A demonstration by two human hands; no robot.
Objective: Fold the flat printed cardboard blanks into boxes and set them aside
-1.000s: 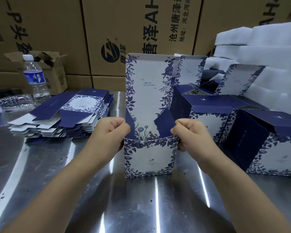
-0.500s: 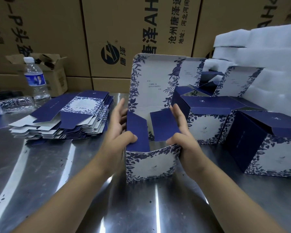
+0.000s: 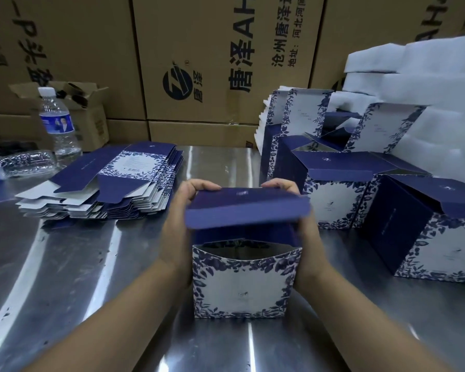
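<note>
While the box [image 3: 240, 287] stands upright on the steel table [image 3: 86, 277] before the person, its navy lid flap [image 3: 246, 210] tilts over the open top. The left hand [image 3: 179, 226] and right hand [image 3: 305, 232] flank it, fingers curled over the flap's far edge (both gripping it). Flat blanks [image 3: 110, 183] lie stacked at left; folded boxes [image 3: 338, 194] stand at right.

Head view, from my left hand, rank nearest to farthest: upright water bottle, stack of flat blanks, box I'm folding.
1. The box being folded, held by the left hand, centre.
2. The stack of flat blanks, to its left.
3. The upright water bottle, far left, back.
</note>
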